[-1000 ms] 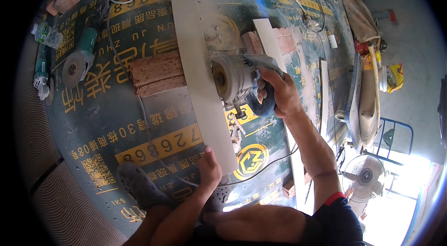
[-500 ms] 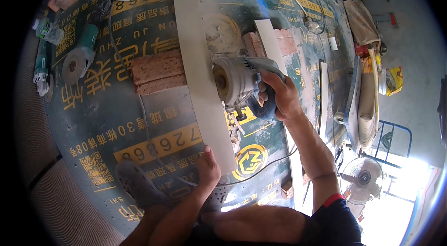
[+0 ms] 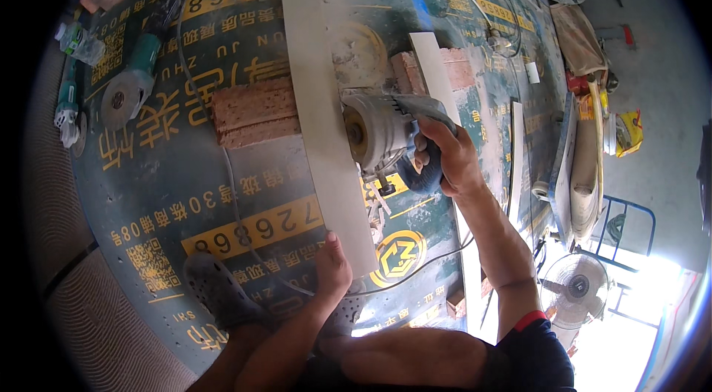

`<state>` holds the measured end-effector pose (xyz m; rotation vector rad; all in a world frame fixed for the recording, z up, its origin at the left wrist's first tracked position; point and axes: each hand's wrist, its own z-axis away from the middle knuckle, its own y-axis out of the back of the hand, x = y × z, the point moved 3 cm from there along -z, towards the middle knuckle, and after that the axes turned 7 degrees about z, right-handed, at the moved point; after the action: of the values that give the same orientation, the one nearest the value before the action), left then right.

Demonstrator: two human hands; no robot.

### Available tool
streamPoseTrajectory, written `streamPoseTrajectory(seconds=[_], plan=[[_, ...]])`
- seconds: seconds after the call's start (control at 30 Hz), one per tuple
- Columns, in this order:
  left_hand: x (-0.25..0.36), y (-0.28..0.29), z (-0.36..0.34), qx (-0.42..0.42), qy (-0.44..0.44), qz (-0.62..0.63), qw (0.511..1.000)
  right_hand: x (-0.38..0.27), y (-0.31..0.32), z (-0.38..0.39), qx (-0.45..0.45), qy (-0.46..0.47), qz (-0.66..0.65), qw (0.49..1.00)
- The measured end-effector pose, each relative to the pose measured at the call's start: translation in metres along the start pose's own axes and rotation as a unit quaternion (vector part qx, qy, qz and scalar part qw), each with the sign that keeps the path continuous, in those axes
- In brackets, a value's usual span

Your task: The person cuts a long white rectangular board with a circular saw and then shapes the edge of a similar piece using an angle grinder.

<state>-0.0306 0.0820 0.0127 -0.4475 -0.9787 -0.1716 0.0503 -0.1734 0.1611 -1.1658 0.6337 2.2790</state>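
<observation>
A long, pale tile strip (image 3: 320, 117) runs from the far edge toward me, lying over a reddish brick (image 3: 256, 114). My left hand (image 3: 334, 269) grips its near end, thumb on top; the other fingers are mostly hidden. In my right hand (image 3: 454, 162) is a handheld tile saw (image 3: 378, 129), fingers wrapped round its dark handle. The saw sits against the strip's right edge, and its blade cannot be made out. Pale dust hazes the area beyond the saw. A power cord (image 3: 415, 284) curves over the floor near my left hand.
Another pale strip (image 3: 434, 69) rests across a brick (image 3: 458, 69) beyond the saw. Two angle grinders (image 3: 133, 84) (image 3: 68, 106) and a plastic bottle (image 3: 80, 43) lie left. A standing fan (image 3: 575, 284) is at right. My shoe (image 3: 219, 288) stands on the printed floor sheet (image 3: 178, 192).
</observation>
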Motion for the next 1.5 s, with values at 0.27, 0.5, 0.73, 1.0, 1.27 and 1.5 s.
streamPoseTrajectory(seconds=[0.27, 0.5, 0.73, 1.0, 1.27, 1.5], plan=[[-0.007, 0.003, 0.002, 0.015, 0.013, -0.008, 1.000, 0.007, 0.002, -0.001, -0.010, -0.004, -0.008, 1.000], [-0.004, 0.002, 0.002, 0.013, 0.023, -0.023, 0.999, 0.008, 0.003, 0.003, -0.012, -0.002, -0.002, 1.000], [0.001, 0.003, 0.002, 0.016, 0.014, -0.026, 0.999, 0.007, 0.003, 0.007, -0.011, 0.000, -0.005, 1.000], [0.002, -0.001, 0.000, 0.017, 0.004, -0.016, 1.000, 0.008, 0.008, 0.011, -0.009, -0.005, 0.001, 1.000], [-0.026, 0.002, 0.001, 0.027, 0.022, 0.041, 0.999, 0.009, 0.008, 0.013, -0.011, -0.012, 0.021, 1.000], [-0.010, 0.001, -0.001, 0.014, 0.012, 0.008, 1.000, 0.015, 0.015, 0.012, -0.021, -0.007, 0.017, 1.000]])
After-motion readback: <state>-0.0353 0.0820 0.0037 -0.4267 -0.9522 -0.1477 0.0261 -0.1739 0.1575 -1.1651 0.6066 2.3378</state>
